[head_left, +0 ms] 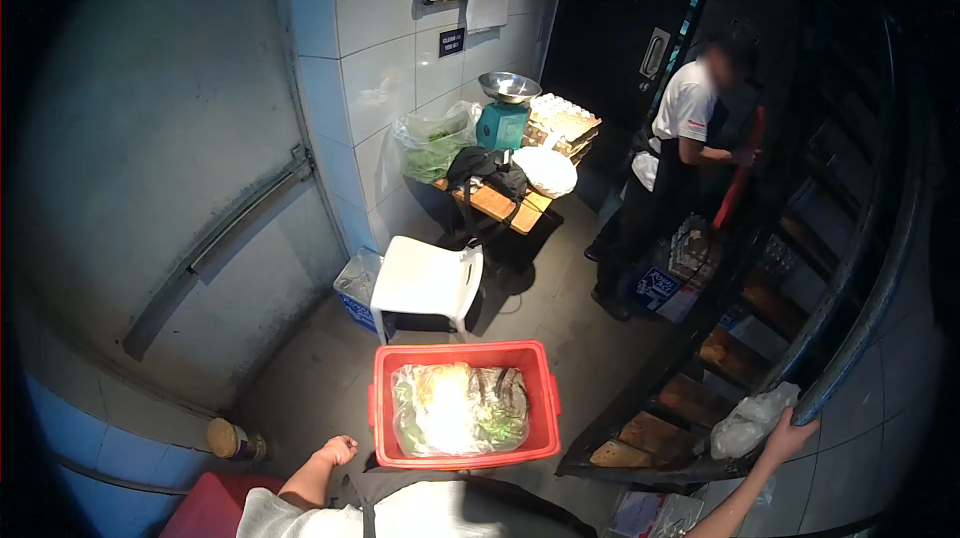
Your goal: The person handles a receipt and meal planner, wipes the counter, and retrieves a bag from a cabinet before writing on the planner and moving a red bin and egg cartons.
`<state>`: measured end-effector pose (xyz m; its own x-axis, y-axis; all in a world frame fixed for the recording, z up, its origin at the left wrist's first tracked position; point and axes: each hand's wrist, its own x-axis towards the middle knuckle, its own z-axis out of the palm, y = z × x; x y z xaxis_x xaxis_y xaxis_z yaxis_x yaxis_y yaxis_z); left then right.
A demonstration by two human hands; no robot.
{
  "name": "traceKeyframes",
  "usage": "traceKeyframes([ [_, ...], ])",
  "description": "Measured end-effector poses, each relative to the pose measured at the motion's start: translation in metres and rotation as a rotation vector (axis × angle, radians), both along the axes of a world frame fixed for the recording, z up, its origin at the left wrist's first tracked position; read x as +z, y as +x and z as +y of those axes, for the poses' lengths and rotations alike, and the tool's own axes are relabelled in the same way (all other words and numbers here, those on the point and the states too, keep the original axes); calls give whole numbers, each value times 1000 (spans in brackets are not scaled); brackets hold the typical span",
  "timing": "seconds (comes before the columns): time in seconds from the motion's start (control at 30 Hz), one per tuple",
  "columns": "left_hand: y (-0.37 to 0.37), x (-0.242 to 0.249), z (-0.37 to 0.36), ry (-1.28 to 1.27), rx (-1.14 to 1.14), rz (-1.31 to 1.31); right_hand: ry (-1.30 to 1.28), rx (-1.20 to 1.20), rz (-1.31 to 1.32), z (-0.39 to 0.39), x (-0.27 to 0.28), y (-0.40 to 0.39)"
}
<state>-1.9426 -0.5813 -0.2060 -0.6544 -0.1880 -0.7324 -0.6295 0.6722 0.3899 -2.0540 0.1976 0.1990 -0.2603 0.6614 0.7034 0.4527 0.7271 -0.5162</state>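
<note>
My right hand (pixel 792 435) is raised at the lower right, its fingers closed at the top of a white plastic bag (pixel 752 422) beside the stair rail. My left hand (pixel 342 450) hangs at the lower left, fingers curled; whether anything is inside them is too small to tell. Between my hands, close in front of my body, is a red plastic bin (pixel 550 398) holding clear bags with green leafy contents. The left hand is just left of the bin, apart from it.
A white stool (pixel 428 276) stands beyond the bin. Behind it, a wooden table (pixel 497 204) bears a green scale (pixel 503 125), egg trays and bags. Another person (pixel 680 138) stands at the right holding something red. Wooden stairs (pixel 735 358) rise at the right; a door is at the left.
</note>
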Motion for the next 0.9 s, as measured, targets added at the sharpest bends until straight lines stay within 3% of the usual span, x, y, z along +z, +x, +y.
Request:
traceKeyframes([
  [0.07, -20, -4, 11, 1, -54, -5, -39, -93, -26, -9, 3, -3],
  [0.17, -53, 7, 37, -144, -367, -45, -3, -155, -35, -7, 1, -4],
  [0.27, -86, 9, 70, -138, -367, -29, 41, -166, -22, 25, -17, -3],
  [0.37, -102, -8, 101, -18, -196, 9, 43, -165, -54, 23, -13, -3],
  [0.4, -104, 6, 113, -6, -271, 115, 25, -156, -59, 18, -9, -3],
  [0.47, -107, 22, 128, 84, -285, 77, 65, -158, -23, 20, -12, -3],
  [0.6, -96, 26, 117, 98, -320, 24, 58, -94, -10, 38, -21, -1],
  [0.67, -91, 58, 105, 84, -194, -97, 71, -110, -17, 37, -21, -1],
  [0.73, -72, 45, 72, 9, -269, 58, 71, -170, -59, 28, -16, -1],
  [0.9, -29, 32, 1, -25, -172, 7, -20, -154, -104, 18, -22, 11],
])
